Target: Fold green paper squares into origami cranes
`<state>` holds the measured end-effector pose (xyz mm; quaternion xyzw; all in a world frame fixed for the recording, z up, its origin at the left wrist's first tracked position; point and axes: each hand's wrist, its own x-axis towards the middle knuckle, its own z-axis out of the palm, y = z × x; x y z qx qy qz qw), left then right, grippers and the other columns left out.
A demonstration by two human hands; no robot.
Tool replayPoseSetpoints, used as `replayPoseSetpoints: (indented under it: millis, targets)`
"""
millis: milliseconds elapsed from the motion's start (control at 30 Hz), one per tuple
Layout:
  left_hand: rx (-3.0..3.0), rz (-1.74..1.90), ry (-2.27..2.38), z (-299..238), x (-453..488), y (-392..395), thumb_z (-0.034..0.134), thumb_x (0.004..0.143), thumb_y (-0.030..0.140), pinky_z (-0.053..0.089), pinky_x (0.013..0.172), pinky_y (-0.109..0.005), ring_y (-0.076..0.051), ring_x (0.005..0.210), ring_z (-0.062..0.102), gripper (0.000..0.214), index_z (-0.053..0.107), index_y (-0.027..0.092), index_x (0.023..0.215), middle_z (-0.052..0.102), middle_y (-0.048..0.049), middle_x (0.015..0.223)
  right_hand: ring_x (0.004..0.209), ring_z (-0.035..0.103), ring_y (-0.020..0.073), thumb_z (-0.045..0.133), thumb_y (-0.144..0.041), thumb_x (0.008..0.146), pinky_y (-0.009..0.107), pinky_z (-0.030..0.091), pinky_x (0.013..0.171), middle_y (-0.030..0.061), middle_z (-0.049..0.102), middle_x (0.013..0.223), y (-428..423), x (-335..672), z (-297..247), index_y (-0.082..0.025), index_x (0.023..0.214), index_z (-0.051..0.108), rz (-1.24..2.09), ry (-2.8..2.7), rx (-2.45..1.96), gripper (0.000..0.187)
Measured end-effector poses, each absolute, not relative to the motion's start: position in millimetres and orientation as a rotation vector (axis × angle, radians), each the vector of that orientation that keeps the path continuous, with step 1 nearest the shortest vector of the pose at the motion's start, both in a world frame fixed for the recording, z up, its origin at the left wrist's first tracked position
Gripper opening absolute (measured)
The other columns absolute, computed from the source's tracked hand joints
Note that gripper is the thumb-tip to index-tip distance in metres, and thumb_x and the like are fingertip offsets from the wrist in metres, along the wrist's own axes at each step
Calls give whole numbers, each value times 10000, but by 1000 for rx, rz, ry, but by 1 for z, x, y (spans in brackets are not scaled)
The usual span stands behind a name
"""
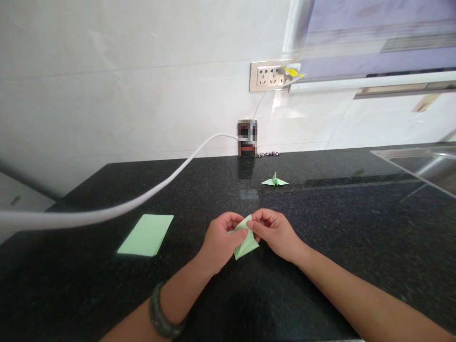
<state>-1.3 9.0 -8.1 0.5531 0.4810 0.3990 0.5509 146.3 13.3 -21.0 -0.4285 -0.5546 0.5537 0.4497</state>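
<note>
A folded piece of light green paper [245,243] is held just above the black stone counter [320,228], pinched from both sides. My left hand [220,240] grips its left edge with curled fingers. My right hand [275,232] pinches its upper right corner between thumb and fingertips. A finished green paper crane [275,181] rests on the counter farther back, apart from both hands. A stack of flat green paper sheets [147,234] lies to the left of my left hand.
A thick white cable [107,212] crosses from the left edge to a small dark device [247,138] standing against the white wall. A wall socket [270,76] is above it. A steel sink [423,164] sits at the right.
</note>
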Motion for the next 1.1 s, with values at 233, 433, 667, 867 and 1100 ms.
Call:
replayPoseSetpoints:
  millis: [233, 433, 667, 867, 1100]
  targets:
    - [1305, 886, 1133, -10, -1, 8, 577, 650, 142, 412, 555, -211, -109, 605, 540, 143, 551, 132, 790, 604, -19, 690, 455, 465, 71, 480, -304, 808, 201, 384, 474, -38, 499, 540, 17, 151, -19, -160, 706, 525, 1196, -1412, -1093, 182]
    - [1249, 962, 1132, -8, 0, 9, 586, 649, 158, 421, 577, -224, -117, 618, 550, 160, 538, 140, 801, 607, -19, 707, 425, 447, 65, 493, -389, 785, 197, 392, 438, -40, 478, 535, 18, 151, -19, -159, 711, 516, 1337, -1368, -1117, 244]
    - [1282, 1066, 1148, -11, 0, 13, 590, 653, 155, 429, 631, -239, -125, 677, 562, 209, 527, 149, 852, 607, -26, 766, 401, 439, 51, 569, -350, 722, 173, 381, 400, -48, 480, 517, 14, 147, -23, -154, 695, 511, 1540, -1451, -1202, 207]
    - [1178, 1046, 1003, -8, 0, 11, 596, 670, 160, 435, 676, -254, -131, 726, 571, 213, 537, 144, 874, 604, -32, 801, 382, 432, 53, 533, -376, 747, 171, 340, 380, -53, 464, 494, 15, 146, -23, -160, 635, 468, 1438, -1414, -1210, 251]
    - [801, 982, 827, -10, -2, 15, 497, 777, 384, 469, 630, -292, -156, 673, 598, 310, 579, 107, 889, 632, -81, 759, 361, 397, 55, 517, -402, 763, 180, 303, 365, -37, 482, 499, 17, 149, -23, -164, 640, 475, 1322, -1323, -1214, 271]
